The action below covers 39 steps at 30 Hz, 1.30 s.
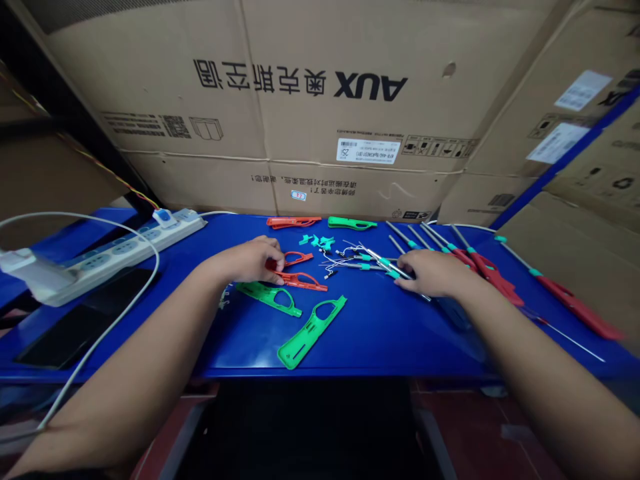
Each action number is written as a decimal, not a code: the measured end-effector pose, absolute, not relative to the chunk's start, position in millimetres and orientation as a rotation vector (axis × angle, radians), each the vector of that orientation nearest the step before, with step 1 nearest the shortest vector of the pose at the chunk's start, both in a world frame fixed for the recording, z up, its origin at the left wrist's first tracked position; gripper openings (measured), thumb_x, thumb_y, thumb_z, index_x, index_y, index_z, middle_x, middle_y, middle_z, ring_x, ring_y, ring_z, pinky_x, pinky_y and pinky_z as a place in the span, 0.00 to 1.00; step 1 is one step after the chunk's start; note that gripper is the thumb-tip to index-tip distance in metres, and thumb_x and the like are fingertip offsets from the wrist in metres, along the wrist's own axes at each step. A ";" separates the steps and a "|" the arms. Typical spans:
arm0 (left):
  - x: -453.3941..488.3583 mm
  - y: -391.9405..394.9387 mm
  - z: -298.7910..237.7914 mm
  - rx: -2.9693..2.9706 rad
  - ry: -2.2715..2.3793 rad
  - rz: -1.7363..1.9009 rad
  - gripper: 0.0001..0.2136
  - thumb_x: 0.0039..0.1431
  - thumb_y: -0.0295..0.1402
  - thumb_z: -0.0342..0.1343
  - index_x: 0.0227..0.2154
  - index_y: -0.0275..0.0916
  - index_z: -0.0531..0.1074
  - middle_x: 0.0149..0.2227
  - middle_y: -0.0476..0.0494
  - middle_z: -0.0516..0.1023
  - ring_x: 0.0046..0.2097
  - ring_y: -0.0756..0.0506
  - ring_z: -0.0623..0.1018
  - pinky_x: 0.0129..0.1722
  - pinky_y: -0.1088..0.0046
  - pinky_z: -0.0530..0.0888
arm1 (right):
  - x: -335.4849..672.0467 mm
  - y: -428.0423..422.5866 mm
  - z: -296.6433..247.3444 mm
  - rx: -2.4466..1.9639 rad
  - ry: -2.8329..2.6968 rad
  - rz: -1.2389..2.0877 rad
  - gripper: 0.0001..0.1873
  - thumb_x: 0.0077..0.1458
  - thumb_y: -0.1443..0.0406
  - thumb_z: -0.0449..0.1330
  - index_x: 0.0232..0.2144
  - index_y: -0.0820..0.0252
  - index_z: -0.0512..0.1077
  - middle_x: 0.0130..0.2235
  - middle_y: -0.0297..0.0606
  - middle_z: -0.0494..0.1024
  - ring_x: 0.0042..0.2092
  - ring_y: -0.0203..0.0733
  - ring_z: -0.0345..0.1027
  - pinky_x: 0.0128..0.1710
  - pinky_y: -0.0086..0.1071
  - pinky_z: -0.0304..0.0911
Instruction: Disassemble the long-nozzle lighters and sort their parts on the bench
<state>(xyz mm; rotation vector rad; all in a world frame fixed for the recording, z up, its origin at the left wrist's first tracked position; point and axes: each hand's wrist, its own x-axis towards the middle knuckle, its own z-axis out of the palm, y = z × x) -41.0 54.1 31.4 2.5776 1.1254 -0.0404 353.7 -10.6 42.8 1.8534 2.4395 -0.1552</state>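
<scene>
The left hand (249, 261) is pinching a red plastic shell (303, 281) at its fingertips, while the right hand (436, 273) is touching teal-collared steel rods (385, 265) on the blue bench (380, 347), its grip unclear.

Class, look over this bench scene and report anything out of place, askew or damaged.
The AUX carton behind the blue bench stands upside down: its printing reads inverted. Its cardboard also has a small dent or hole near the top.
</scene>
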 end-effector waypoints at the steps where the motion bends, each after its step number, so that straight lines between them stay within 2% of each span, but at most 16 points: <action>1: -41.8 54.4 31.4 2.571 1.121 -0.040 0.12 0.51 0.45 0.64 0.30 0.42 0.76 0.40 0.45 0.72 0.46 0.42 0.68 0.47 0.69 0.64 | 350.9 -12.1 38.4 1.875 2.429 -0.147 0.12 0.49 0.54 0.63 0.31 0.56 0.74 0.35 0.44 0.79 0.34 0.47 0.70 0.30 0.36 0.58; 5: -42.4 54.8 29.8 2.568 1.113 -0.028 0.13 0.51 0.46 0.64 0.30 0.42 0.76 0.40 0.45 0.71 0.46 0.43 0.68 0.48 0.68 0.64 | 346.3 -9.0 31.6 1.937 2.416 -0.204 0.09 0.50 0.59 0.61 0.33 0.56 0.75 0.34 0.42 0.80 0.33 0.44 0.71 0.30 0.34 0.58; 10: -42.1 55.1 30.4 2.559 1.105 -0.015 0.12 0.51 0.45 0.64 0.29 0.41 0.76 0.39 0.46 0.72 0.46 0.43 0.69 0.47 0.68 0.63 | 352.7 -2.6 50.4 2.014 2.475 -0.235 0.14 0.56 0.58 0.56 0.41 0.57 0.74 0.39 0.42 0.80 0.39 0.47 0.72 0.37 0.35 0.61; 12: -43.5 55.7 31.5 2.554 1.126 -0.032 0.12 0.51 0.45 0.64 0.29 0.41 0.76 0.39 0.46 0.72 0.45 0.43 0.68 0.47 0.69 0.63 | 352.2 -2.9 57.1 2.023 2.547 -0.245 0.16 0.58 0.57 0.54 0.44 0.57 0.73 0.39 0.41 0.79 0.38 0.46 0.71 0.38 0.35 0.60; 14: -45.9 56.8 32.0 2.550 1.147 -0.048 0.12 0.51 0.45 0.64 0.30 0.42 0.76 0.38 0.46 0.72 0.45 0.43 0.68 0.46 0.69 0.63 | 348.5 -4.8 58.5 1.989 2.668 -0.298 0.15 0.59 0.56 0.53 0.42 0.57 0.72 0.36 0.40 0.78 0.36 0.45 0.69 0.37 0.35 0.59; 17: -49.2 58.5 31.5 2.554 1.144 -0.053 0.14 0.52 0.47 0.63 0.31 0.42 0.76 0.38 0.45 0.71 0.44 0.43 0.68 0.46 0.69 0.63 | 340.1 -10.4 51.6 1.904 2.854 -0.441 0.14 0.61 0.54 0.53 0.39 0.57 0.71 0.34 0.37 0.76 0.35 0.43 0.67 0.37 0.34 0.59; 22: -49.5 58.1 31.2 2.550 1.139 -0.043 0.14 0.52 0.47 0.62 0.30 0.41 0.76 0.38 0.46 0.71 0.44 0.44 0.69 0.45 0.70 0.64 | 333.7 -21.6 40.7 1.939 2.997 -0.862 0.16 0.62 0.51 0.53 0.40 0.56 0.68 0.36 0.36 0.73 0.36 0.42 0.66 0.36 0.33 0.61; 24: -48.8 57.7 31.2 2.547 1.138 -0.037 0.13 0.51 0.47 0.63 0.30 0.41 0.76 0.38 0.46 0.71 0.44 0.44 0.69 0.44 0.70 0.64 | 334.3 -24.6 40.2 1.964 2.983 -0.915 0.16 0.62 0.50 0.53 0.40 0.56 0.68 0.35 0.36 0.73 0.34 0.41 0.65 0.35 0.32 0.61; 27: -48.4 57.9 30.8 2.540 1.140 -0.030 0.14 0.51 0.47 0.63 0.29 0.41 0.75 0.38 0.45 0.71 0.44 0.43 0.69 0.44 0.69 0.64 | 335.1 -26.2 37.2 1.866 2.969 -0.714 0.14 0.62 0.54 0.55 0.40 0.56 0.71 0.35 0.36 0.74 0.34 0.41 0.66 0.36 0.34 0.62; 31: -48.3 58.3 30.0 2.527 1.141 -0.042 0.14 0.50 0.47 0.63 0.29 0.41 0.75 0.38 0.45 0.71 0.44 0.43 0.69 0.44 0.69 0.64 | 335.1 -26.6 24.0 1.690 2.967 -0.480 0.13 0.62 0.59 0.54 0.43 0.57 0.74 0.42 0.43 0.77 0.42 0.46 0.70 0.45 0.39 0.64; 35: -48.2 58.2 29.5 2.520 1.147 -0.039 0.13 0.51 0.47 0.62 0.30 0.42 0.75 0.39 0.45 0.71 0.45 0.43 0.69 0.44 0.69 0.64 | 335.1 -29.0 18.2 1.637 2.965 -0.171 0.16 0.63 0.60 0.52 0.46 0.58 0.76 0.46 0.48 0.76 0.48 0.52 0.69 0.52 0.46 0.63; 37: -48.3 58.0 29.4 2.520 1.152 -0.034 0.13 0.51 0.47 0.62 0.30 0.42 0.75 0.40 0.45 0.71 0.45 0.43 0.70 0.44 0.69 0.64 | 333.7 -30.8 20.9 1.694 2.977 -0.076 0.18 0.64 0.60 0.51 0.49 0.59 0.75 0.46 0.48 0.76 0.49 0.52 0.69 0.52 0.46 0.63; 39: -48.4 57.9 29.1 2.522 1.158 -0.033 0.14 0.50 0.47 0.63 0.30 0.42 0.76 0.39 0.45 0.71 0.45 0.43 0.70 0.44 0.69 0.65 | 330.8 -32.0 23.7 1.685 2.995 -0.133 0.19 0.65 0.60 0.50 0.52 0.57 0.73 0.46 0.47 0.76 0.47 0.50 0.70 0.50 0.43 0.64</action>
